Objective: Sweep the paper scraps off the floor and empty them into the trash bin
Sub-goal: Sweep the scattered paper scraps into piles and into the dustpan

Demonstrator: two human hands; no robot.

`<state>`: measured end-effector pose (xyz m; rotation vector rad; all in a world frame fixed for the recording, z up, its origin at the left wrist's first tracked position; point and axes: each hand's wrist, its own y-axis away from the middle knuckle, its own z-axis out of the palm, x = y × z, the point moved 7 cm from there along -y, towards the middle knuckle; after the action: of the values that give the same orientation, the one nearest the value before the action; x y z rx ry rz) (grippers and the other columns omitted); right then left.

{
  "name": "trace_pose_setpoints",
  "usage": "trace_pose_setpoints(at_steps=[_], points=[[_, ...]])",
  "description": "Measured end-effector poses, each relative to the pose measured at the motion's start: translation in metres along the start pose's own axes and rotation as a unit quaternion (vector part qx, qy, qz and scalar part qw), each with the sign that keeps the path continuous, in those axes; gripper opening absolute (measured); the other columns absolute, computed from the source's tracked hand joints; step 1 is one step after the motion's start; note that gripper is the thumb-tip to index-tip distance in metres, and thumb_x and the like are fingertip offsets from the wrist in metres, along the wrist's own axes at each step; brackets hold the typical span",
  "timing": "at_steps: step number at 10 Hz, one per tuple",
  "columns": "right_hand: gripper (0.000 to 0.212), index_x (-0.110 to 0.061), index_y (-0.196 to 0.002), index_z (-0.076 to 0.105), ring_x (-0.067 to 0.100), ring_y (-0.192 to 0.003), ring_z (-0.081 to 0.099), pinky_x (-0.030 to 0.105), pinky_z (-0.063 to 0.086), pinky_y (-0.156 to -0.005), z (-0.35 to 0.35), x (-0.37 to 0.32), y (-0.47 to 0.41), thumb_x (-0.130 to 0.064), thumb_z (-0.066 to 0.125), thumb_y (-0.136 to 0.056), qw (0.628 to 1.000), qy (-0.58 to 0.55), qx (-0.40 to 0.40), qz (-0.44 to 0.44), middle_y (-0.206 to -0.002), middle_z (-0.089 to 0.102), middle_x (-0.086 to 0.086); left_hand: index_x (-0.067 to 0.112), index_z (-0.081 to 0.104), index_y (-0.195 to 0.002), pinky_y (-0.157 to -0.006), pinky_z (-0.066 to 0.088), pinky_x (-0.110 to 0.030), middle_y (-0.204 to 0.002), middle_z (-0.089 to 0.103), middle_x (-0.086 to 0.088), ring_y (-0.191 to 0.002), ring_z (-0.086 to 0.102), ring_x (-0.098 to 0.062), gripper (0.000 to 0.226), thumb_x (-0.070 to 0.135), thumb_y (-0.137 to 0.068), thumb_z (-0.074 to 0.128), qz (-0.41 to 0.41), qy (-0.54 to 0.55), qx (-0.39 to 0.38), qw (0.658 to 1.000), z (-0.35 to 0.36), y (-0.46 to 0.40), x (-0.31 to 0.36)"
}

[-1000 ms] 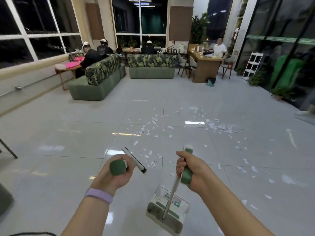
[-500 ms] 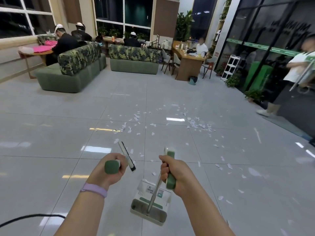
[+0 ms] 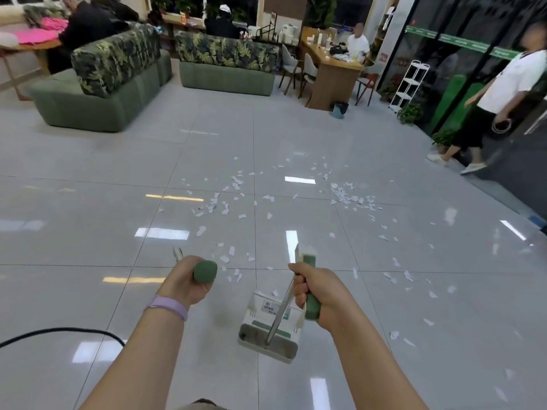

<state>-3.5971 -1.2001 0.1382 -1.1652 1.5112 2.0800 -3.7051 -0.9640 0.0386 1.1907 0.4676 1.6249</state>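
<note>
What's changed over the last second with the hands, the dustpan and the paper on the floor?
The left hand has turned its green-capped handle end-on, hiding most of the shaft. The view has swung right, and a passer-by has come in. The right hand still grips the dustpan handle, and the paper scraps lie unswept.

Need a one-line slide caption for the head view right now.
Left hand grips broom handle, right hand holds dustpan; paper scraps ahead.

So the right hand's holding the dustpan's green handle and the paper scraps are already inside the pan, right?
Not quite. The head view shows the right hand gripping the dustpan handle, but the paper scraps lie scattered on the floor tiles, not in the pan.
</note>
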Motion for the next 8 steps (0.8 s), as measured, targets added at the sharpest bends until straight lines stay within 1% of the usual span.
trace_pose_setpoints(at_steps=[1,2,3,4,5,6,7,8], points=[[0.024,-0.012,-0.076,0.05,0.012,-0.04,0.037,0.022,0.036,-0.037,0.016,-0.005,-0.026,-0.013,0.067,-0.093,1.0,0.009,0.006,0.0,-0.057,0.044,0.003,0.011,0.044,-0.085,-0.043,0.048,-0.017,-0.073,0.042,-0.006,-0.061,0.047,-0.019,0.015,-0.002,-0.092,0.048,0.004,-0.019,0.026,0.999,-0.015,-0.033,0.024],[0.023,-0.012,-0.077,0.05,0.012,-0.042,0.036,0.022,0.036,-0.038,0.026,-0.007,-0.045,-0.013,0.066,-0.093,1.0,0.01,0.014,0.007,-0.057,0.043,0.003,0.02,0.05,-0.104,-0.046,0.046,-0.018,-0.072,0.037,-0.003,-0.061,0.042,-0.017,0.023,0.001,-0.092,0.046,0.001,-0.02,0.034,0.999,-0.03,-0.054,0.041],[0.025,-0.012,-0.076,0.051,0.013,-0.043,0.036,0.023,0.036,-0.039,0.027,-0.003,-0.059,-0.017,0.067,-0.093,0.999,0.047,0.013,0.014,-0.056,0.042,0.003,0.025,0.04,-0.151,-0.045,0.047,-0.016,-0.071,0.036,-0.001,-0.06,0.041,-0.015,0.062,0.002,-0.093,0.045,-0.008,-0.032,0.061,0.998,-0.039,-0.077,0.051],[0.024,-0.012,-0.08,0.051,0.011,-0.044,0.035,0.023,0.034,-0.04,0.021,0.0,-0.074,-0.019,0.069,-0.093,0.998,0.053,0.009,0.028,-0.055,0.042,0.0,0.003,0.028,-0.155,-0.035,0.041,-0.013,-0.072,0.035,-0.005,-0.059,0.037,-0.016,0.059,0.001,-0.097,0.039,-0.011,-0.12,0.067,0.99,-0.03,-0.098,0.053],[0.023,-0.012,-0.083,0.05,0.011,-0.044,0.035,0.023,0.033,-0.039,0.011,-0.001,-0.092,-0.019,0.07,-0.093,0.998,0.057,0.001,0.039,-0.055,0.042,-0.002,0.0,0.05,-0.124,-0.03,0.037,-0.013,-0.073,0.034,-0.006,-0.059,0.034,-0.017,0.028,0.0,-0.099,0.036,-0.033,-0.2,0.079,0.976,-0.013,-0.118,0.042],[0.018,-0.01,-0.088,0.053,0.011,-0.045,0.034,0.024,0.032,-0.04,-0.006,-0.007,-0.108,-0.019,0.069,-0.094,0.996,0.076,-0.012,0.054,-0.055,0.041,-0.002,0.005,0.048,-0.083,-0.032,0.041,-0.014,-0.074,0.039,-0.006,-0.06,0.039,-0.017,0.016,0.001,-0.097,0.042,-0.06,-0.246,0.106,0.962,-0.003,-0.141,0.028],[0.016,-0.011,-0.088,0.055,0.011,-0.046,0.033,0.024,0.031,-0.04,-0.029,-0.015,-0.12,-0.018,0.067,-0.094,0.993,0.088,-0.027,0.075,-0.056,0.04,-0.002,0.007,0.055,-0.09,-0.044,0.048,-0.02,-0.075,0.047,-0.006,-0.061,0.045,-0.017,0.004,0.006,-0.093,0.056,-0.143,-0.244,0.106,0.953,0.01,-0.173,-0.008],[0.022,-0.014,-0.079,0.052,0.012,-0.047,0.031,0.024,0.031,-0.041,-0.062,-0.022,-0.128,-0.02,0.066,-0.095,0.989,0.106,-0.036,0.092,-0.057,0.039,-0.001,0.007,0.061,-0.095,-0.055,0.05,-0.023,-0.083,0.056,-0.008,-0.061,0.051,-0.017,0.008,0.005,-0.088,0.064,-0.204,-0.326,0.073,0.92,0.041,-0.193,-0.047]])
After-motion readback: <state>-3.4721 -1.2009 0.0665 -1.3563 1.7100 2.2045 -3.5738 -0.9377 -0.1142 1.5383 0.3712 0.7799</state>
